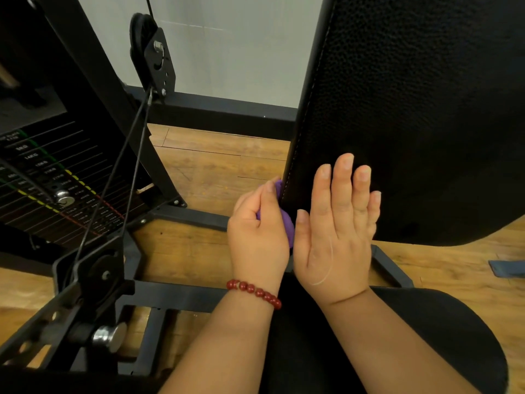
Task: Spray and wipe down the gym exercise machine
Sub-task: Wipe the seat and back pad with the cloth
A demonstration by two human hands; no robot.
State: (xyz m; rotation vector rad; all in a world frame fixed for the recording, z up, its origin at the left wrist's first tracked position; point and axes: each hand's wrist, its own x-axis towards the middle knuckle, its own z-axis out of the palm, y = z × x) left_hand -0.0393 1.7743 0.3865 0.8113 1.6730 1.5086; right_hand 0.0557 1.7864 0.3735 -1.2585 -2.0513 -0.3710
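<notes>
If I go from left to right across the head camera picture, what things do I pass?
Weight stack → pulley → left hand holding the purple cloth → right hand flat on the black back pad.

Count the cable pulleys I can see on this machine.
2. The upper pulley hangs near the top, left of centre. The lower pulley sits on the base frame at lower left. Others may be hidden behind the frame or outside the view.
</notes>
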